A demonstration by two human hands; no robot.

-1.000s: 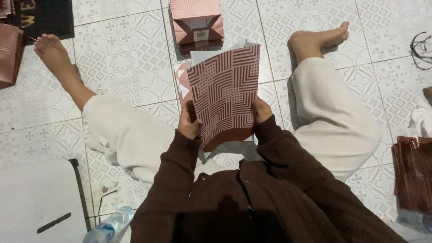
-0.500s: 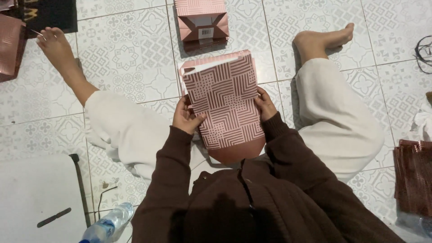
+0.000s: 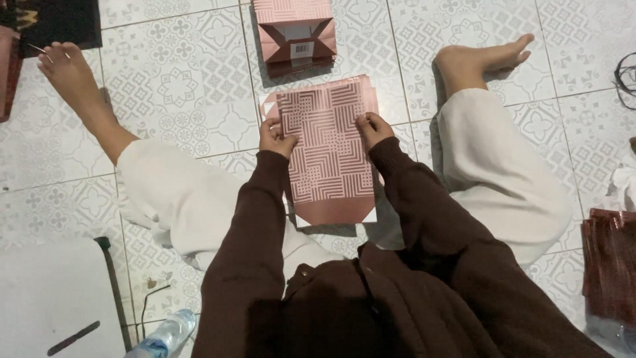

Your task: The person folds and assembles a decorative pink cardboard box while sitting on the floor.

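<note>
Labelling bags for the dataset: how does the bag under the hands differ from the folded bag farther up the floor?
The near bag lies patterned face up; the far bag shows its folded base with a barcode sticker. The near bag is pressed by the left hand and right hand; the far bag lies untouched. The near bag is in full view; the far bag is cut by the frame's top. Both are flat, pink, line-patterned, on the tile floor.

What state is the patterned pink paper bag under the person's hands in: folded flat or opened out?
Folded flat. The patterned paper bag lies flush on the tiled floor, its base flap creased over, left hand and right hand pressing its edges.
</note>
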